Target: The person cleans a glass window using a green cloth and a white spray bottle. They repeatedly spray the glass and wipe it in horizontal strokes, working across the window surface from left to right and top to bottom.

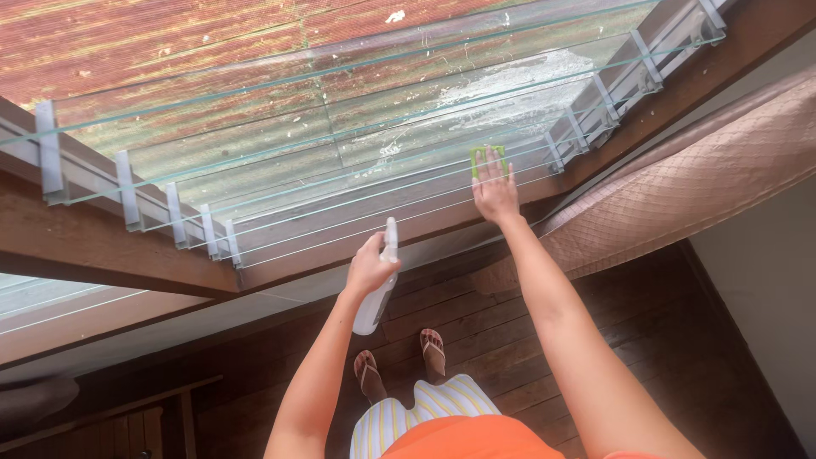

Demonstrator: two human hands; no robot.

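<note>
The green cloth (487, 158) is mostly hidden: the right hand (495, 192) lies flat over it, fingers straight and close together, pressing it against a glass louvre slat (357, 140), so only its upper edge shows above the fingertips, at about 1 o'clock from the centre of the view. The spray bottle (380, 285) is partly covered too; the left hand (371, 266) is wrapped around its neck with fingers curled tight on it, and whether a finger sits on the trigger cannot be made out. The bottle is white and translucent, and how much liquid it holds cannot be told.

The window's slats run from 9 o'clock to 2 o'clock; roughly 7 are visible, but the lower ones crowd together and an exact count is uncertain. White soapy smears (518, 85) cover the glass at 1 o'clock, just above the cloth. Through the panes a rusty corrugated roof (170, 42) shows, blurred by reflections.

2 feet in sandals (399, 361) stand on the dark wooden floor (680, 365) at 6 o'clock. The person's body is cut off at the bottom edge, showing only an orange top and a striped garment. A quilted pink curtain (697, 178) hangs at 3 o'clock, cut off at the right edge.
</note>
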